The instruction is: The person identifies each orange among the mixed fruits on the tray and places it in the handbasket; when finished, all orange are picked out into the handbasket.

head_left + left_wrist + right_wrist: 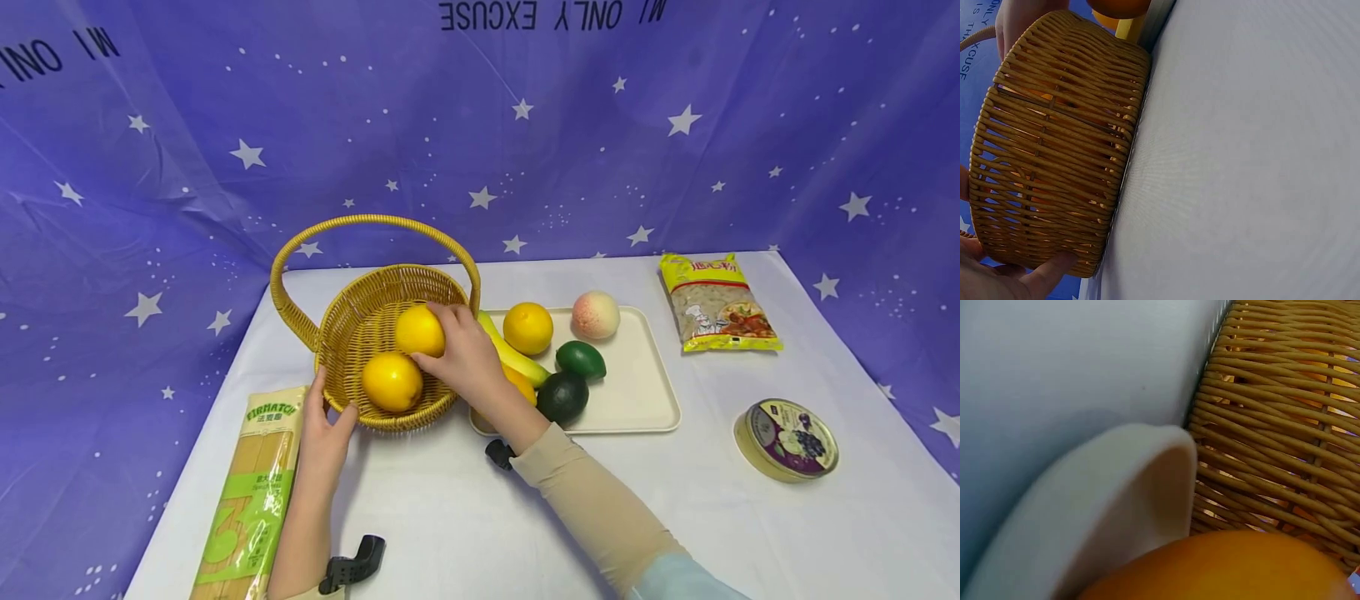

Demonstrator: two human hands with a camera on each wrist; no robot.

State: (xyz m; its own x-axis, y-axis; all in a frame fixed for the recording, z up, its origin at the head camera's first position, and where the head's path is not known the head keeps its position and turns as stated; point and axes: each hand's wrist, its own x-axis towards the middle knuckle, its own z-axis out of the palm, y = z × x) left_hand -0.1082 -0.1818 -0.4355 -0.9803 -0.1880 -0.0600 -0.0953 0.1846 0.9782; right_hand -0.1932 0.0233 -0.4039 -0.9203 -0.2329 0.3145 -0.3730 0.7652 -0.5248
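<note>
My right hand [468,354] reaches over the rim of a wicker basket [348,304] and holds a round yellow-orange fruit [418,331] between thumb and fingers, inside the basket. A second yellow-orange fruit [392,382] lies in the basket just in front of it. My left hand [326,433] grips the basket's near left side; in the left wrist view its thumb [1054,272] presses against the woven wall. Right of the basket, under my right forearm, a cream tray [637,392] carries a banana [517,360], another yellow-orange fruit [528,328], a peach [596,315], a green fruit [581,360] and an avocado [562,398].
A pack of spaghetti [251,500] lies left of my left forearm. At the back right is a yellow bag of dry food [720,304], with a round tin [786,440] nearer the front. The basket's tall handle [375,219] arches up behind its opening.
</note>
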